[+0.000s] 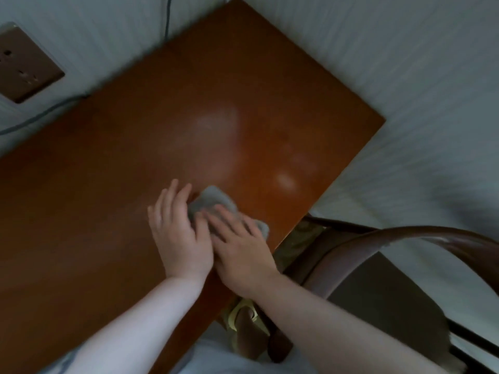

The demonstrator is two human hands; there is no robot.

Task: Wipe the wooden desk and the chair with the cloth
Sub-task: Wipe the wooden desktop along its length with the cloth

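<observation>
A small grey cloth [213, 202] lies on the brown wooden desk [108, 211], close to its right edge. My right hand [240, 249] presses flat on the cloth with straight fingers. My left hand [178, 230] lies beside it, fingers straight, thumb and fingers touching the cloth's left side. Most of the cloth is hidden under my hands. To the right of the desk stands the chair [378, 238], with a curved dark wooden back rail and a grey seat.
A pale striped wall surrounds the desk, with a brown socket plate [24, 66] at the upper left and a thin cable [40, 114] running along it. Below the desk's right edge, a gold-patterned object [245, 317] shows under my right wrist.
</observation>
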